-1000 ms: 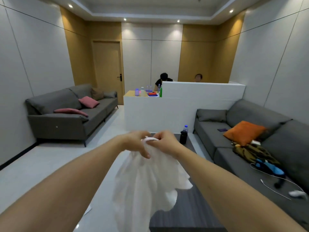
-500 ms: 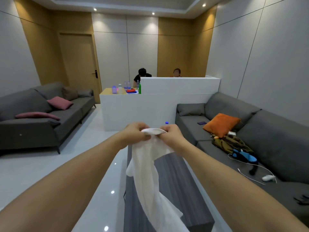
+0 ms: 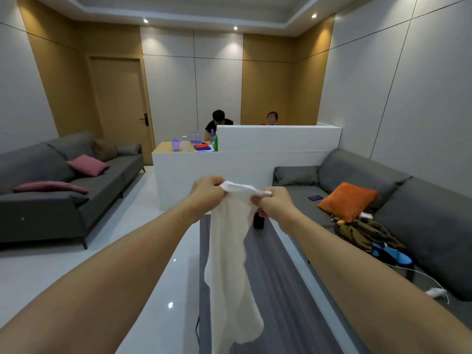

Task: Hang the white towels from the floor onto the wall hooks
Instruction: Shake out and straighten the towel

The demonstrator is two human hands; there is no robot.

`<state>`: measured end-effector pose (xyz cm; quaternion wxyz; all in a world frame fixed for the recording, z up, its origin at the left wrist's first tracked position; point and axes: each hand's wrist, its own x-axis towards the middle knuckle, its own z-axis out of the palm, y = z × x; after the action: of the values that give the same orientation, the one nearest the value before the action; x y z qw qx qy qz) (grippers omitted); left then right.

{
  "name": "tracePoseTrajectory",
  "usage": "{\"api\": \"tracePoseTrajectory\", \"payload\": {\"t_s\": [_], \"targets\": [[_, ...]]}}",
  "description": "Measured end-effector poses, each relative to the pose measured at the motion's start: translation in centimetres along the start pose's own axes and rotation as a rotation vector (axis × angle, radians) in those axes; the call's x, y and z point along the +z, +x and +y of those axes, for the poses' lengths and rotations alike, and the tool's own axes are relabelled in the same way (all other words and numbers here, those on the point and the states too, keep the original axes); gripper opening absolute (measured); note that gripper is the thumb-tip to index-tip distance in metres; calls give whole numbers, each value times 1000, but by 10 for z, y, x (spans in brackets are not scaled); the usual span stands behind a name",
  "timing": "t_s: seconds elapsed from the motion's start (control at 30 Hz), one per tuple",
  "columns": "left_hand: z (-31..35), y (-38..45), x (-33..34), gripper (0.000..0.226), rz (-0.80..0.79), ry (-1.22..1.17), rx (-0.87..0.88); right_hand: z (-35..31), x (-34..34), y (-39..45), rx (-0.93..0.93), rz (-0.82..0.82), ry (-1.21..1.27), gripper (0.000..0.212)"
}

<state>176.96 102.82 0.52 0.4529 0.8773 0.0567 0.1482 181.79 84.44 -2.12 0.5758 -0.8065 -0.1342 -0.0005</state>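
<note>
The person stands in the room w/ both arms stretched forward and holds one white towel (image 3: 231, 251) up in the air, above the dark low table (image 3: 281, 290). The left hand (image 3: 208, 191) pinches the top edge of the towel at its left end, fingers curled round the cloth. The right hand (image 3: 273, 201) pinches the same edge a bit more to the right, also w/ curled fingers. Between the two hands a short piece of the edge is pulled flat; the rest hangs down loose, almost to the bottom of the view.

So the pick-up part looks done for this one towel: it is off the floor and in the hands. The hanging itself is not yet done. I see no wall hooks from here, neither on the left wall nor on the right one, so I judge the person must first turn or walk to them. If other towels wait on the floor I cannot tell; the visible floor part, near left, shows none.

Around: a grey sofa (image 3: 63, 195) at left, another sofa (image 3: 408, 213) w/ an orange cushion (image 3: 347, 201) at right, a white counter (image 3: 242, 159) far in the middle.
</note>
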Motion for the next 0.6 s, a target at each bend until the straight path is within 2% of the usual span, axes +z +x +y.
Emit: {"api": "tracePoseTrajectory", "payload": {"t_s": [0.03, 0.1, 0.2, 0.3, 0.37, 0.43, 0.5, 0.6], "targets": [[-3, 6, -2, 12, -29, 0, -11, -5, 5, 5, -1, 8, 116, 16], [-5, 13, -1, 20, -96, -42, -19, -17, 16, 18, -34, 14, 197, 16], [0, 24, 3, 30, -140, -112, 45, -28, 32, 34, -105, -36, 79, 15], [4, 40, -1, 25, -124, -95, 69, -29, 36, 46, -112, -73, 74, 22], [3, 50, -5, 14, -104, -69, 70, -29, 31, 53, -102, -83, 89, 44], [2, 62, -8, 12, -63, -71, 65, -27, 20, 62, -76, -155, 75, 58], [5, 76, -8, 14, 13, -101, 45, -23, 5, 75, -25, -294, 2, 53], [9, 94, -11, 18, 132, -113, 12, -13, -10, 95, 4, -453, -296, 47]]}}
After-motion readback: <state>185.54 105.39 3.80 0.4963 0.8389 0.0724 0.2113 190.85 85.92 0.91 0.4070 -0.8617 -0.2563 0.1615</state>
